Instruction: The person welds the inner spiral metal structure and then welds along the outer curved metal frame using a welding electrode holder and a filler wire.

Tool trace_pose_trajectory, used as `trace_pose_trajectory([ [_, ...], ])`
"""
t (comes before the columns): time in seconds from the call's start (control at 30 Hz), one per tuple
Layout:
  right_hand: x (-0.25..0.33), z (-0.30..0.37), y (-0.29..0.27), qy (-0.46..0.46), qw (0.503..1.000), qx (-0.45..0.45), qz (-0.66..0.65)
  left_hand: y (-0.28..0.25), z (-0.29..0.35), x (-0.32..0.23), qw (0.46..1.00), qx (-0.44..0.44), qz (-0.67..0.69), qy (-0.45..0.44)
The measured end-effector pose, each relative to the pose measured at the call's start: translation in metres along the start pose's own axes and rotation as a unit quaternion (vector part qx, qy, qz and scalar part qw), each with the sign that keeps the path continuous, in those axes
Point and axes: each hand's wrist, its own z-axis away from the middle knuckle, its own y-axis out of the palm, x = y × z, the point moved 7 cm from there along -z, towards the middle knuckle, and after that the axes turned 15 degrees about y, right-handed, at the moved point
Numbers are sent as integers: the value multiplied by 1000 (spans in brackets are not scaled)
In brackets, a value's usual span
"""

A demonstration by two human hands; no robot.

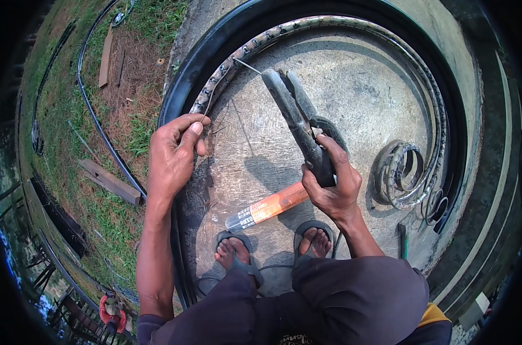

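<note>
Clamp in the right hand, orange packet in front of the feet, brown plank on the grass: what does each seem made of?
Clamp: dark, scuffed, mostly matte; perhaps metal with hard plastic, but unclear. Orange packet: likely plastic, given its glossy, see-through end. Brown plank: apparently bare wood, from its dull, weathered faces.

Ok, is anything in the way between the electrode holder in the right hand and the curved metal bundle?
Nothing visible. The thin rod projects from the electrode holder toward the curved metal bundle; this view can't settle contact. The left hand is off to the side.
</note>
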Motion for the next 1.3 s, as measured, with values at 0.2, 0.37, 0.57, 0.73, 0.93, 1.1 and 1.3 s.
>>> trace_pose_trajectory([
  [0.2, -11, 15, -19, 74, 994, 2, -77, 12, 25, -23, 999, -29, -20, -4],
  [0.37, -30, 34, -32, 247, 937, 7, -247, 40, 58, -57, 1000, -19, 6, 16],
  [0.57, -42, 46, -72, 259, 905, -42, -336, 95, 101, -118, 999, 29, -31, 21],
  [0.73, -49, 60, -103, 200, 909, -93, -353, 99, 122, -124, 998, 22, -40, 31],
  [0.93, -70, 94, -150, 221, 892, -112, -377, 108, 127, -158, 994, 71, -77, -12],
  [1.1, -89, 111, -168, 250, 875, -182, -371, 113, 107, -200, 984, 78, -147, 57],
  [1.3, -89, 116, -242, 233, 881, -221, -346, 215, 77, -301, 936, 168, -192, 241],
])
